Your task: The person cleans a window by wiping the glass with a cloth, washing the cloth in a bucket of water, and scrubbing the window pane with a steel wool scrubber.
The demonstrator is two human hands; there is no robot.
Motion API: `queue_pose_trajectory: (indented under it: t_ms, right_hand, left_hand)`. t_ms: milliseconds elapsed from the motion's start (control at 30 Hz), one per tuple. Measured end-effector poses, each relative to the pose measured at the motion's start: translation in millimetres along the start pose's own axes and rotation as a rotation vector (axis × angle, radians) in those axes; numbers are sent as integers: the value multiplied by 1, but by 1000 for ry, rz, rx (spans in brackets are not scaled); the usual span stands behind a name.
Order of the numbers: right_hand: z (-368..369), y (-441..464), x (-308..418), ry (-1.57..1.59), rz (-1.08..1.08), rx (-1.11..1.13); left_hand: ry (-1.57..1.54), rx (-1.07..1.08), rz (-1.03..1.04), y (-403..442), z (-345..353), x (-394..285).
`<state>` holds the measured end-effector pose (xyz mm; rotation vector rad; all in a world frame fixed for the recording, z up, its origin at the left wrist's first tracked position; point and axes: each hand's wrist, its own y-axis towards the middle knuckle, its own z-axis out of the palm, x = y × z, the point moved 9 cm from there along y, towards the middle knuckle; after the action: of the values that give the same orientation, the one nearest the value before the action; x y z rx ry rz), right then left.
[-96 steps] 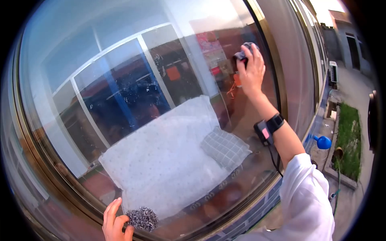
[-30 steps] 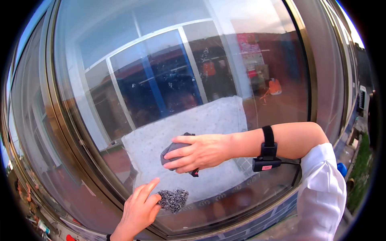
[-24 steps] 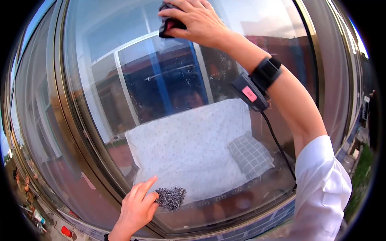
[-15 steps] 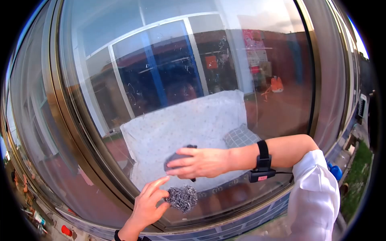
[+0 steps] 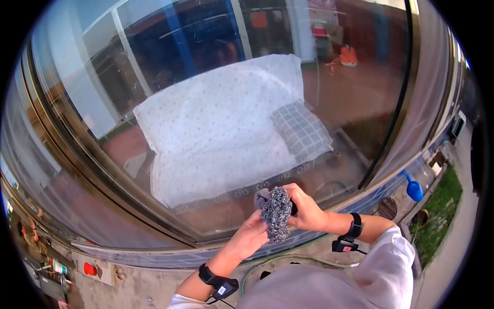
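A shaggy grey-and-white pad (image 5: 276,216) is held upright between my two hands, in front of the lower part of the window. My left hand (image 5: 249,238) is closed on its left side. On the other side, my right hand (image 5: 307,210) grips it, with a black piece showing by the fingers. Smooth grey material (image 5: 262,198) sticks out behind the pad; how the two are joined is hidden. Both hands are off the glass (image 5: 216,219).
Behind the glass stands a sofa under a white cover (image 5: 216,118) with a checked cushion (image 5: 302,131). A tiled ledge (image 5: 170,257) runs below the window. On the ground lie a green hose (image 5: 247,273) and a red container (image 5: 90,269); a blue scoop (image 5: 414,189) is at right.
My right hand has come down off the glass with the grey thing it held. Both hands have met low down at the shaggy pad, and the view has tilted downward.
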<state>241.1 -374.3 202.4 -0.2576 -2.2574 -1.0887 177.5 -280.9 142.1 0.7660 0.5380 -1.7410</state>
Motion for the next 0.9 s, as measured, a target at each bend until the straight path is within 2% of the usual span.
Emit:
queue_pose_trajectory:
  t_ms: [67, 133, 200, 300, 333, 400, 533, 633, 733, 767, 800, 867, 900]
  right_hand:
    - [6, -1, 12, -72, -54, 120]
    - [-6, 2, 16, -253, -61, 315]
    - [-52, 6, -1, 111, 146, 134]
    - [-71, 16, 21, 421, 211, -60]
    - [-66, 22, 33, 158, 157, 17]
    - [-63, 30, 59, -150, -44, -95]
    - [-102, 47, 85, -229, -252, -230]
    - [-173, 90, 120, -519, -563, -610]
    - [-231, 143, 144, -953, -845, -771]
    - [-243, 152, 155, -1011, -886, -811]
    - [-251, 161, 158, -990, -791, -832]
    - [-228, 161, 159, -1014, -872, -663]
    - [-195, 156, 147, -996, -937, -473]
  left_hand:
    - [-92, 55, 20, 11, 7, 9]
    - [-114, -38, 77, 21, -16, 10]
    - [-4, -129, 116, 27, -6, -1]
    - [398, -315, 293, 34, 2, -23]
    - [404, -285, 277, 42, 8, -17]
    - [564, -223, 608, 45, 31, -40]
    - [401, -67, 441, 43, 69, -67]
    - [644, -118, 566, 21, 57, -90]
    - [822, -250, 719, -3, 49, -120]
    - [845, -281, 741, -11, 47, -128]
    - [870, -311, 765, -19, 45, -137]
    - [957, -365, 791, -39, 36, -150]
    - [1001, -400, 778, -49, 31, -154]
